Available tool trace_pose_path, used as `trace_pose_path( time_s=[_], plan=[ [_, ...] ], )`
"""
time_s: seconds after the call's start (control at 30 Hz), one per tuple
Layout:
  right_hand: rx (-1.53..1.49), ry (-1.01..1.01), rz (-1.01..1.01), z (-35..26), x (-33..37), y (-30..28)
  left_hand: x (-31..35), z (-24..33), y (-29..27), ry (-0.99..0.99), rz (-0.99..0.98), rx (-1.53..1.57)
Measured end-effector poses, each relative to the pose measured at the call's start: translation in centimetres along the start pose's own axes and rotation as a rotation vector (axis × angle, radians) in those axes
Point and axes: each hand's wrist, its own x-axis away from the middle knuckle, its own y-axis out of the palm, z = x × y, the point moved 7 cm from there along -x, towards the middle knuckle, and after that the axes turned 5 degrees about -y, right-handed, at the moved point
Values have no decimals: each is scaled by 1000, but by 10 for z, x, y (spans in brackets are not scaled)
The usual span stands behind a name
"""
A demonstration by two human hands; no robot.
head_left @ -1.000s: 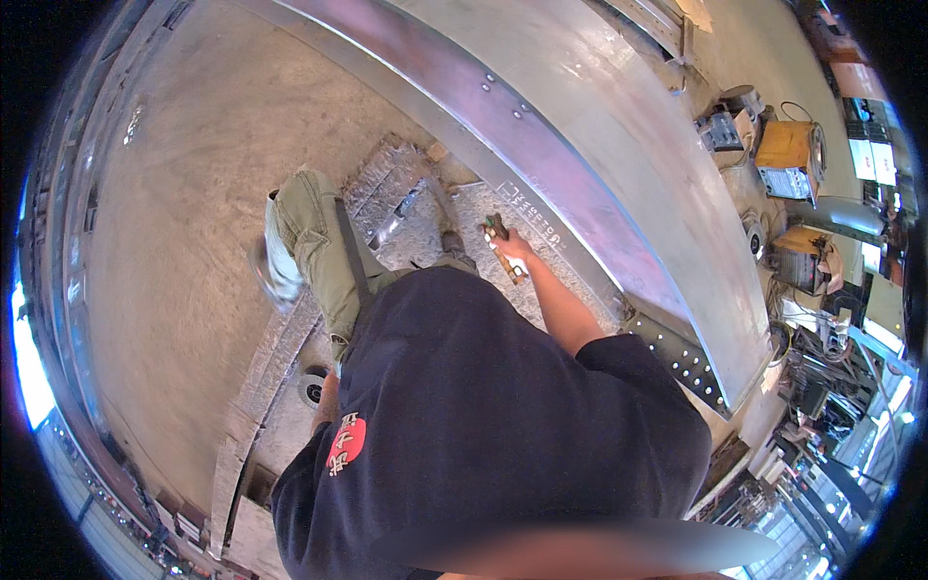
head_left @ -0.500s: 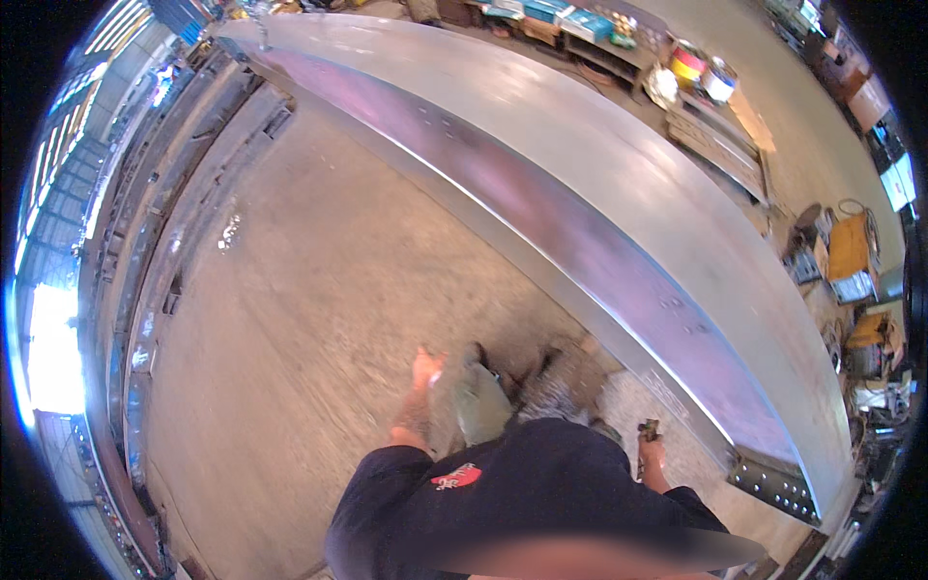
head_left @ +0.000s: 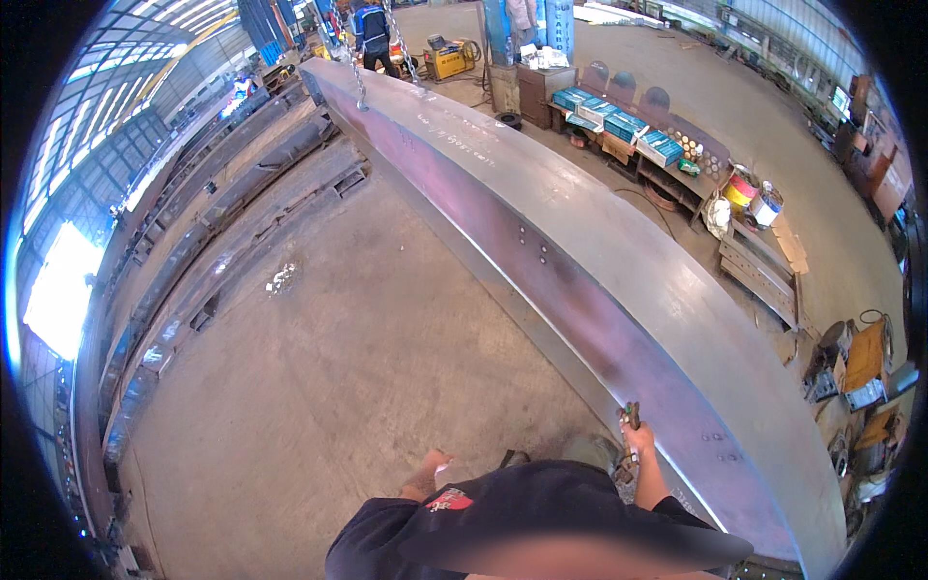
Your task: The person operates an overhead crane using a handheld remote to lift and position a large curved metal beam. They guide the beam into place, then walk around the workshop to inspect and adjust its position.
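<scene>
Beside the long steel beam, the right hand is closed around a small handheld tool, kind unclear. The tool now overlaps the beam's near edge in view; half a second ago it showed clear of it. The left hand is over the floor, finger spread indeterminable. A co-worker has entered view beyond the beam's far end.

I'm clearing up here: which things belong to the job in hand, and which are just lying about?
Likely the job's:
small tool in the right hand
long steel beam beside it

Seemingly just lying about:
blue boxes
red-and-yellow container
</scene>
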Motion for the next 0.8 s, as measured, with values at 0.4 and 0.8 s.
trace_pose_path(
  time_s=[0.4, 0.8],
  plan=[
    [171, -32, -150, -86, -106, 129, -32, 131, -134, 255, 167, 399],
    [362, -538, -656, -523, -246, 212, -126, 59, -269, -48, 476, 538]
  ],
)
